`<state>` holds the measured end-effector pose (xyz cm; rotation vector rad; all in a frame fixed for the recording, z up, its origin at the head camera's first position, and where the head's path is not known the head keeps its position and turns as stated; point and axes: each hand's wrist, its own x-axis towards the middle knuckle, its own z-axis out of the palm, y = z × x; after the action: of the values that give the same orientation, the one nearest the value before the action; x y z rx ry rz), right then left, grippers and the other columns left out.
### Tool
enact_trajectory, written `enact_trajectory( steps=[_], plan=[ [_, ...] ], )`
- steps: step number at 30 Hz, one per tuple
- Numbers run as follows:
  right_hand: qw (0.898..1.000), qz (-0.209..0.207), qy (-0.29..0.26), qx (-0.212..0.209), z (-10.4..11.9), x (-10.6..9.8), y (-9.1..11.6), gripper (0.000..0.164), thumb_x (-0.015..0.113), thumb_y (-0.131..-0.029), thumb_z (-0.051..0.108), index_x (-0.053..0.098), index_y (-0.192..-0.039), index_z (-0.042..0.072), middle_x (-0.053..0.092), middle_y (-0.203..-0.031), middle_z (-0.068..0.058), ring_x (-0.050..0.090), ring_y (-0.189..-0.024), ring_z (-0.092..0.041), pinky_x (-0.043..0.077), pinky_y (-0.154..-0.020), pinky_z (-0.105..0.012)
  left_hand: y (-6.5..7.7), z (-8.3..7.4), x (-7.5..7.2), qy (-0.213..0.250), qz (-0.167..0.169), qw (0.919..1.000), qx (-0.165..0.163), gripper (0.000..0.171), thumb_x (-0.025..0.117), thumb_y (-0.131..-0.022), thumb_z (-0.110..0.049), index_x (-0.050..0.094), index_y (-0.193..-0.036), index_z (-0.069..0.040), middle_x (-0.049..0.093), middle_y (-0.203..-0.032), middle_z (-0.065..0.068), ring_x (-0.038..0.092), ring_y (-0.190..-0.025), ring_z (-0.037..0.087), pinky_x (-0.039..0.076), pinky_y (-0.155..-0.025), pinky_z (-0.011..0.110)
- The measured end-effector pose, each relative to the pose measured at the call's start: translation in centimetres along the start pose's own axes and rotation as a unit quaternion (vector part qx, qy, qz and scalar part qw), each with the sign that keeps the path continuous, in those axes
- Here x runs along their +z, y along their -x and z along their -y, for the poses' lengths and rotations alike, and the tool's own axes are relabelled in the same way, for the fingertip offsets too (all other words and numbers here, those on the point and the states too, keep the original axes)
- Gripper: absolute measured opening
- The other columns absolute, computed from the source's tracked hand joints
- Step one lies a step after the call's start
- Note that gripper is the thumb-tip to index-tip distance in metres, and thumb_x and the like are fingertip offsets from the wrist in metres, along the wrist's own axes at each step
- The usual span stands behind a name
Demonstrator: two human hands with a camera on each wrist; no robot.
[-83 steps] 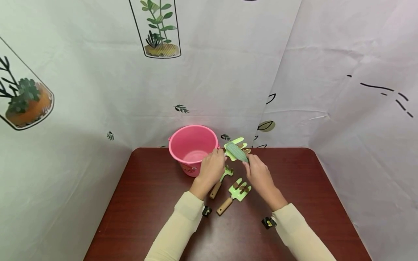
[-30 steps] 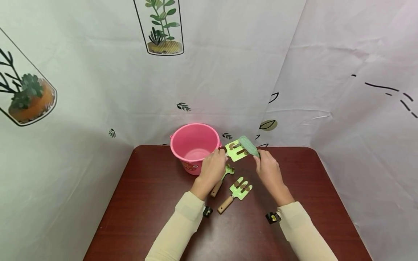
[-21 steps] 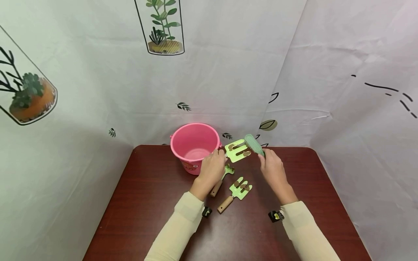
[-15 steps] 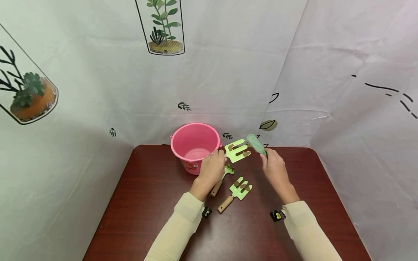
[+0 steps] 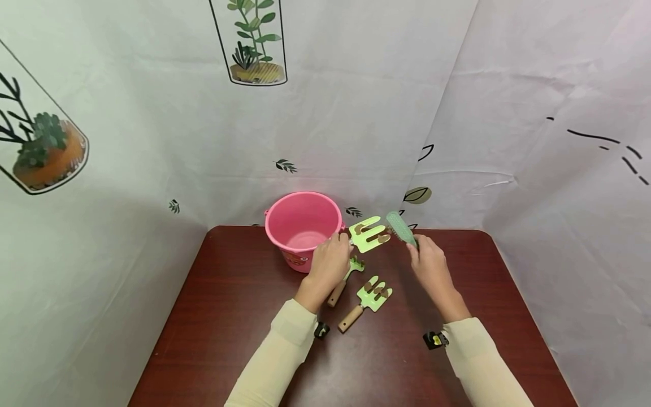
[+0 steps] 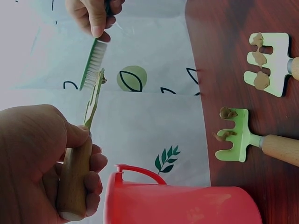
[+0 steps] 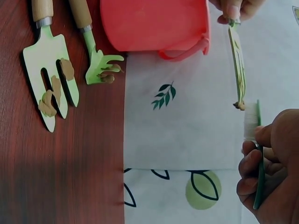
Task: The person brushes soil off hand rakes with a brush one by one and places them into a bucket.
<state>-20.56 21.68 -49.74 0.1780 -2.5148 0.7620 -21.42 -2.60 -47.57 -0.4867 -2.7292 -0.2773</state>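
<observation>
My left hand (image 5: 330,263) grips the wooden handle of a light-green garden fork (image 5: 368,234) beside the pink bucket (image 5: 303,223). Brown, mud-like lumps stick to its tines. The handle, mostly hidden in the head view, shows in the left wrist view inside my curled fingers (image 6: 95,182). My right hand (image 5: 432,268) holds a green scrub brush (image 5: 400,227) by its handle. Its white bristles (image 7: 251,122) face the fork's tine tips, very close to them; whether they touch I cannot tell.
On the dark red table (image 5: 229,328) lie a second garden fork (image 5: 375,295) and a small hand rake (image 5: 356,265), both with brown lumps on their tines. A white patterned cloth (image 5: 356,113) hangs behind the table and at its sides.
The brush has moved right with my right hand, from over the fork's head to just past the tine tips. My left hand and its fork stay almost in place.
</observation>
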Motion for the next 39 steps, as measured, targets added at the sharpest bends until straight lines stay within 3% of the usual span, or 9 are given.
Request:
enact_trajectory(
  steps=[14,20,29,39],
  plan=[
    [0.999,0.037,-0.011,-0.017,2.3,0.6,0.7,0.025,0.067,-0.099,0.006,0.064,-0.116,-0.012,0.068,-0.102,-0.026,0.068,-0.092,-0.042,0.055,-0.079,-0.056,-0.2,-0.2,0.3,0.002,0.001,1.0000,0.004,0.020,0.066,-0.101,-0.024,0.063,-0.099,-0.004,0.068,-0.091,0.013,0.070,-0.075,0.027,0.058,-0.062,0.041],
    [0.998,0.051,-0.014,-0.027,3.3,1.0,0.9,0.025,0.067,-0.099,0.006,0.064,-0.116,-0.011,0.069,-0.109,-0.028,0.070,-0.098,-0.043,0.056,-0.083,-0.056,-0.3,-0.2,0.1,0.007,0.009,0.9999,-0.001,0.020,0.065,-0.102,-0.023,0.062,-0.099,-0.003,0.067,-0.091,0.013,0.070,-0.075,0.027,0.058,-0.063,0.042],
    [0.996,0.077,-0.004,-0.051,5.2,1.5,1.6,0.025,0.069,-0.098,0.010,0.064,-0.117,-0.006,0.069,-0.105,-0.021,0.070,-0.092,-0.035,0.057,-0.076,-0.050,-0.5,-0.2,-0.1,0.007,0.016,0.9998,-0.008,0.018,0.065,-0.101,-0.020,0.062,-0.099,-0.003,0.067,-0.092,0.013,0.070,-0.074,0.027,0.058,-0.062,0.042],
    [0.996,0.078,0.000,-0.051,5.3,1.6,1.9,0.025,0.070,-0.098,0.010,0.065,-0.117,-0.005,0.069,-0.104,-0.020,0.071,-0.088,-0.034,0.057,-0.074,-0.049,-0.4,-0.2,0.1,0.008,0.020,0.9997,-0.012,0.022,0.065,-0.102,-0.025,0.062,-0.099,-0.003,0.067,-0.093,0.013,0.070,-0.076,0.027,0.058,-0.063,0.042]
  ],
)
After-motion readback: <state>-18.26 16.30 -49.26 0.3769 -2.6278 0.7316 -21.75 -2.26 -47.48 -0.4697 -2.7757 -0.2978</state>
